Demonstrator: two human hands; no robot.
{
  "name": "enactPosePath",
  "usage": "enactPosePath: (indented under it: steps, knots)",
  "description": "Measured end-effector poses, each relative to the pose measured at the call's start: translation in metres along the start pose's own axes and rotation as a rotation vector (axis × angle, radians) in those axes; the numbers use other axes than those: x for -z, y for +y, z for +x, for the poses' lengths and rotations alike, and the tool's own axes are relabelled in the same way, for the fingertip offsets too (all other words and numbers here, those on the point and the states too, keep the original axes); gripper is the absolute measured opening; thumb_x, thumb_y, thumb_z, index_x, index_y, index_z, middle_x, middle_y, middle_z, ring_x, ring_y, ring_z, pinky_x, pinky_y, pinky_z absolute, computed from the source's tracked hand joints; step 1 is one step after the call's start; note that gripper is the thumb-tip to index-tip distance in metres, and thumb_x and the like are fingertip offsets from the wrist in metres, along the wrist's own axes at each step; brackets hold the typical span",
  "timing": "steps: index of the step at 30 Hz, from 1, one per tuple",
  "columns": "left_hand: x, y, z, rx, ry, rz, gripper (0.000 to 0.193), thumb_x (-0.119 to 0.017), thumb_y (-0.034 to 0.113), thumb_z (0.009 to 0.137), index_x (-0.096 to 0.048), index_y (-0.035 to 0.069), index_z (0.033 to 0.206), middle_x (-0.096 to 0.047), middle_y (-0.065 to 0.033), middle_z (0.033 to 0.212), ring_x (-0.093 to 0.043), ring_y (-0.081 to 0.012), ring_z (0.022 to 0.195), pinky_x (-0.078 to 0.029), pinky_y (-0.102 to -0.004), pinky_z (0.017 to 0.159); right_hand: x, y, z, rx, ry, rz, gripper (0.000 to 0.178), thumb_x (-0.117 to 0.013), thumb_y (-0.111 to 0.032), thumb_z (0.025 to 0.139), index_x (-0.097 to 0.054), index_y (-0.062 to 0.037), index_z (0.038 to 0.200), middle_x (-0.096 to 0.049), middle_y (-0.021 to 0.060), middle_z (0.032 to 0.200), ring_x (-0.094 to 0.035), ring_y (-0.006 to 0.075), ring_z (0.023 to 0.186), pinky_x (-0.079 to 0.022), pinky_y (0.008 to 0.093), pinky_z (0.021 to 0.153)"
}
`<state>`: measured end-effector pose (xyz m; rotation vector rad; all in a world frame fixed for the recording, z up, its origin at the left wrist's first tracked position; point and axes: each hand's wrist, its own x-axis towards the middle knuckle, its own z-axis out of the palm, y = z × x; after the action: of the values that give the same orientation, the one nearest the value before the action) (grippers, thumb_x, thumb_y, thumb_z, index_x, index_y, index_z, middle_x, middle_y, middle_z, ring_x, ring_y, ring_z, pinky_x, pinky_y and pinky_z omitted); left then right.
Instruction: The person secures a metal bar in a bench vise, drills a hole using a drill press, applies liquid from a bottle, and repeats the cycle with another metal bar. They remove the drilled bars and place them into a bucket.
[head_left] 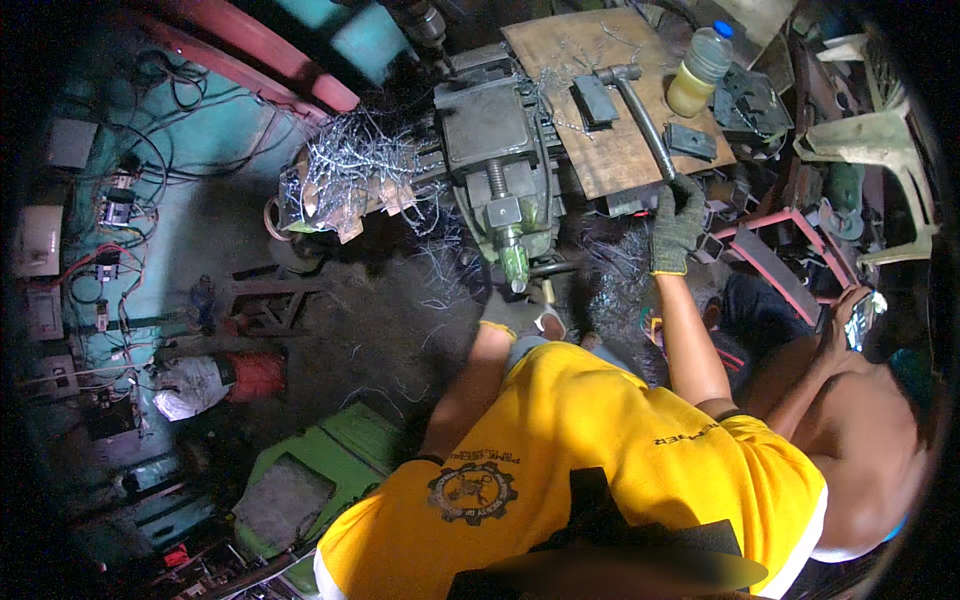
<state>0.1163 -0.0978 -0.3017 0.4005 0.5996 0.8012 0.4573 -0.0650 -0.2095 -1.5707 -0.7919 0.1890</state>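
My right hand (678, 232), in a grey knit glove, has its fingers closed on the end of a hammer's long metal handle (645, 125). The hammer's head rests on a wooden board (560, 60) at the far side. Beside the hammer lie two dark metal blocks (595, 102) (690, 141). My left hand (512, 314), also gloved, is low in front of a machine vise (487, 125), just below its screw end (514, 262), which is green. The left fingers are partly hidden, so their grip is unclear.
Curly metal shavings (360, 165) pile left of the vise. A capped plastic bottle (702, 68) with yellow liquid stands on the board. Another person (850, 440) crouches at my right, near a red metal frame (775, 265). A green metal piece (320, 470) sits lower left.
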Motion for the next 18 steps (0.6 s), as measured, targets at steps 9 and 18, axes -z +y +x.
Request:
enactPosePath:
  steps: [9, 18]
  knots:
    - [-0.060, 0.133, -0.082, -0.669, -0.206, -0.397, 0.017, -0.063, 0.024, 0.099, -0.067, 0.010, 0.108, -0.056, -0.0017, 0.071, -0.053, -0.0147, 0.061, -0.048, -0.0353, 0.065, 0.046, 0.036, 0.041, 0.075, -0.040, -0.434, 0.040, -0.073, -0.026, 0.091, -0.064, -0.0017, 0.122, -0.065, 0.0192, 0.120, -0.061, 0.0358, 0.116, -0.048, 0.0440, 0.100]
    - [-0.188, 0.150, -0.102, -0.776, 0.443, 0.725, 0.011, -0.064, 0.010, 0.098, -0.066, 0.001, 0.104, -0.047, 0.0020, 0.062, -0.041, -0.0090, 0.050, -0.037, -0.0282, 0.052, 0.033, 0.041, 0.059, 0.042, -0.389, -0.522, 0.049, -0.071, -0.036, 0.093, -0.061, -0.0056, 0.130, -0.062, 0.0248, 0.126, -0.063, 0.0429, 0.113, -0.050, 0.0480, 0.096]
